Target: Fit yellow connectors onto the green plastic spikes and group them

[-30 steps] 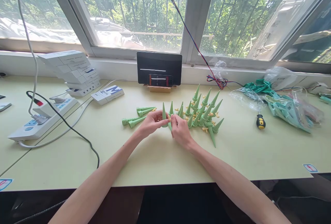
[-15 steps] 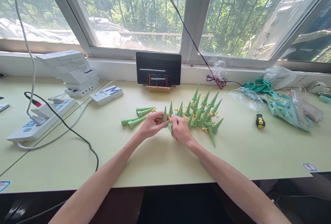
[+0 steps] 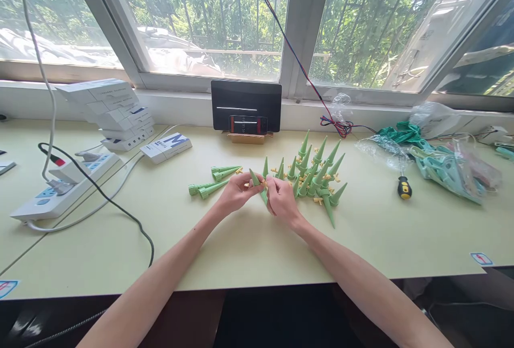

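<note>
My left hand is closed round a green watering spike, whose pointed tip leans up and left. Against it, my right hand pinches at a small yellow valve between the two hands. A green part also shows under the right fingers; whether it is joined to the valve I cannot tell. To the left lie several long green spikes on their sides. Right of my hands, a cluster of green spikes with yellow valves stands mostly point up. Another spike stands just behind my fingers.
A tablet with a phone before it leans at the window. White boxes and a power strip with cables are at left. A screwdriver and bagged green parts lie at right.
The spike in my left hand has tipped from nearly upright to leaning left. Both hands stay in about the same place.
</note>
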`<act>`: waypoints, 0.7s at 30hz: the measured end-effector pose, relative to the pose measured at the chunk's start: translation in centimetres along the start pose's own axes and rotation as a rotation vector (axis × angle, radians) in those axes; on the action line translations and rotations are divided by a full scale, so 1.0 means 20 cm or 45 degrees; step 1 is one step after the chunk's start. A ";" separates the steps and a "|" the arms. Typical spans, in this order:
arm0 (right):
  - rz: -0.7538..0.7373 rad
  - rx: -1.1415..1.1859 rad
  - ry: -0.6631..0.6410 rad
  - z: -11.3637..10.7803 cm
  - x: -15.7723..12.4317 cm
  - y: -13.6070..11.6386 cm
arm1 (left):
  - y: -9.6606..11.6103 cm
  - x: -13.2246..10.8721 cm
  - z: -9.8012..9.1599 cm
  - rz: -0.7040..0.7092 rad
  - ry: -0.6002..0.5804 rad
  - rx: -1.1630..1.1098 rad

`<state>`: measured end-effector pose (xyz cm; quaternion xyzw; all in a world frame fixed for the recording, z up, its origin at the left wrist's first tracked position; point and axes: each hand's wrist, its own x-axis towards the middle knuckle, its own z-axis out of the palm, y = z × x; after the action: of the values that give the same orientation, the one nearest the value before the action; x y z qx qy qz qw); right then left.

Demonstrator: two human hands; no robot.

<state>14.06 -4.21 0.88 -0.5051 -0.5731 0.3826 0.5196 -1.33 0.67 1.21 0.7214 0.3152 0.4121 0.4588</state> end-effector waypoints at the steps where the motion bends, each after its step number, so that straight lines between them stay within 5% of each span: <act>1: -0.022 -0.025 0.008 0.00 0.00 0.00 | -0.01 0.00 0.00 -0.031 -0.021 -0.060; 7: -0.125 -0.124 0.041 0.00 0.00 0.01 | -0.03 0.02 -0.02 -0.036 -0.083 -0.290; 21: -0.236 -0.178 0.091 0.01 0.00 0.02 | 0.00 0.01 -0.01 -0.049 0.003 -0.326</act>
<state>14.04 -4.09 0.46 -0.4981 -0.6239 0.2737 0.5364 -1.50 0.89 1.28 0.6502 0.2744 0.4410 0.5545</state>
